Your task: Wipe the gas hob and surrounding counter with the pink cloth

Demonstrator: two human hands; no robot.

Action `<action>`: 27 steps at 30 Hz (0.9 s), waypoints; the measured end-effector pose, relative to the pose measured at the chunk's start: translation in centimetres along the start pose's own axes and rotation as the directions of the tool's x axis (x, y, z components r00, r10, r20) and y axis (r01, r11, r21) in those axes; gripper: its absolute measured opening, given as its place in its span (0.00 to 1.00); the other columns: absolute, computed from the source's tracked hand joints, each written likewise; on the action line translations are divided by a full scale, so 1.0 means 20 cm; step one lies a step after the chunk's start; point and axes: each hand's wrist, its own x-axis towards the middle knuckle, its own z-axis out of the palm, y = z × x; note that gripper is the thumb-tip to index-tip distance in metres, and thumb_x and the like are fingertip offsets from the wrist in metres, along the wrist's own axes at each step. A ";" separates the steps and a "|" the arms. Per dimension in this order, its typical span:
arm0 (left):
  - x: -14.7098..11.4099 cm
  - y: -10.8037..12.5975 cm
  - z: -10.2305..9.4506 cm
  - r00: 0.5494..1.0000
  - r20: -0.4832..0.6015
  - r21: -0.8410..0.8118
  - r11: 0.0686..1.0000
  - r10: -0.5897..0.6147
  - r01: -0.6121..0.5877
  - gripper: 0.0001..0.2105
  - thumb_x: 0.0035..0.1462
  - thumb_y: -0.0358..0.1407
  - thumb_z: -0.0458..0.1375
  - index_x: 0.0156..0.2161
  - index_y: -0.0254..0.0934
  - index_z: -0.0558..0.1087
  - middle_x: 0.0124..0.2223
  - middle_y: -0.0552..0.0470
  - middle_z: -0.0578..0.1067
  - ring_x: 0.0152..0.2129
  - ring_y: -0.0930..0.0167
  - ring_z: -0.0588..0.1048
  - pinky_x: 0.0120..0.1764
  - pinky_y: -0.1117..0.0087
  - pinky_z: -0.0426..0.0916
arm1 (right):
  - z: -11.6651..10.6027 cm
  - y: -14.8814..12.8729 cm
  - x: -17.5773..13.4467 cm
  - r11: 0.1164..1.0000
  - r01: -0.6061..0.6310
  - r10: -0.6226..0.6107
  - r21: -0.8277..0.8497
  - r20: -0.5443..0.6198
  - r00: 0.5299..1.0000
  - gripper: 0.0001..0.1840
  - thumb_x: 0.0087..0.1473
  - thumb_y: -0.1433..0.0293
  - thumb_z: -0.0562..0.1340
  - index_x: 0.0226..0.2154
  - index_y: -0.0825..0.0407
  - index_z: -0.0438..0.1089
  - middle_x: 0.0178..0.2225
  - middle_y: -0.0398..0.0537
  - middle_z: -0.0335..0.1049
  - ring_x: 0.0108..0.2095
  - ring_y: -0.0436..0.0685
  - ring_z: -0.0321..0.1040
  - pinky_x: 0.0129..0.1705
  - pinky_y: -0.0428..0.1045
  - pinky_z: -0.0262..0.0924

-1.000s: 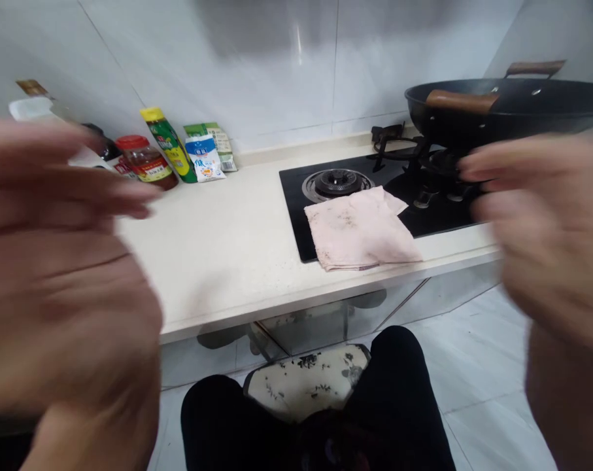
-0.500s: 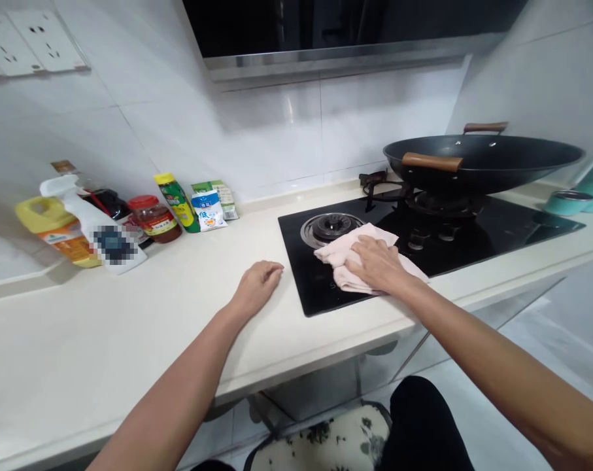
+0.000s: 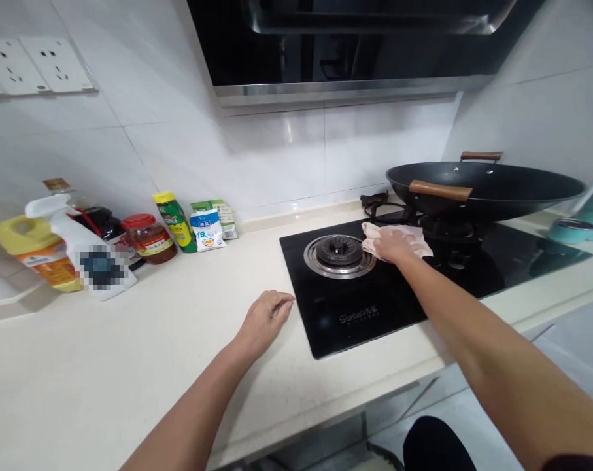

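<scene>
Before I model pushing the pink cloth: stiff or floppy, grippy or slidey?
Probably floppy: the pink cloth is creased and bunched under the right hand. Likely light, being just a small piece of fabric. It should slide fairly easily, since the hob beneath looks smooth and glossy.

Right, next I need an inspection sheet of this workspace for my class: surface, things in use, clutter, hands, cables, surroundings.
Surface: white counter with black hob set in.
Things in use: pink cloth on the hob, right of the left burner.
Clutter: jug, spray bottle, jar and packets at left; wok on the hob's right side.
Hands: right hand on the cloth, grip unclear; left hand on the counter beside the hob, fingers curled, nothing seen held.
Cables: nothing seen.
Surroundings: hood above; sockets on the tiled wall.
</scene>
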 end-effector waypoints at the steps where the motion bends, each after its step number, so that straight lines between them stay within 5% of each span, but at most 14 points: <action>1: 0.00 0.00 0.00 1.000 -0.002 -0.005 1.000 -0.001 0.001 0.11 0.64 0.39 0.52 0.43 0.42 0.77 0.40 0.50 0.79 0.40 0.64 0.77 0.45 0.60 0.71 | 0.03 -0.01 0.01 0.998 -0.066 0.066 -0.009 0.023 0.998 0.28 0.65 0.60 0.47 0.62 0.51 0.61 0.61 0.69 0.54 0.60 0.83 0.51 0.51 0.78 0.49; 6: 0.01 0.00 -0.01 1.000 -0.019 -0.046 0.999 -0.011 0.010 0.11 0.64 0.39 0.53 0.43 0.40 0.77 0.41 0.50 0.79 0.39 0.65 0.77 0.45 0.62 0.71 | 0.08 -0.02 -0.06 0.993 -0.114 0.115 -0.031 0.038 0.993 0.30 0.65 0.56 0.46 0.64 0.49 0.58 0.66 0.65 0.49 0.64 0.85 0.44 0.56 0.81 0.44; 12: 0.02 0.00 0.03 0.996 -0.080 -0.090 0.996 -0.025 0.018 0.10 0.63 0.37 0.54 0.41 0.39 0.78 0.40 0.49 0.80 0.39 0.65 0.78 0.45 0.62 0.71 | 0.08 0.03 -0.55 0.973 0.219 -0.215 -0.068 0.062 0.975 0.30 0.64 0.53 0.46 0.63 0.47 0.58 0.63 0.58 0.54 0.58 0.76 0.53 0.57 0.73 0.50; 16: 0.02 0.02 0.07 0.988 -0.139 -0.081 0.995 -0.073 0.062 0.09 0.62 0.33 0.56 0.40 0.38 0.79 0.41 0.49 0.81 0.41 0.66 0.77 0.49 0.64 0.70 | 0.07 -0.03 -0.95 0.811 0.584 -0.584 -0.005 0.017 0.811 0.28 0.65 0.50 0.45 0.61 0.41 0.62 0.61 0.56 0.56 0.54 0.73 0.55 0.51 0.70 0.55; 23: -0.04 0.01 0.01 0.968 -0.192 -0.017 0.986 -0.164 0.164 0.11 0.63 0.30 0.53 0.41 0.37 0.79 0.44 0.49 0.81 0.44 0.67 0.78 0.51 0.65 0.70 | 0.02 -0.22 -1.22 0.518 0.843 -0.845 0.145 -0.063 0.530 0.20 0.63 0.54 0.55 0.51 0.44 0.72 0.54 0.54 0.65 0.51 0.67 0.58 0.49 0.61 0.56; 27: -0.06 -0.01 0.01 0.969 -0.185 -0.051 0.986 -0.163 0.156 0.10 0.63 0.31 0.54 0.40 0.38 0.79 0.43 0.50 0.81 0.43 0.67 0.78 0.51 0.65 0.71 | 0.04 -0.11 -1.14 0.555 0.825 -0.822 0.105 -0.083 0.563 0.20 0.62 0.53 0.56 0.50 0.45 0.72 0.54 0.53 0.66 0.49 0.66 0.60 0.47 0.59 0.56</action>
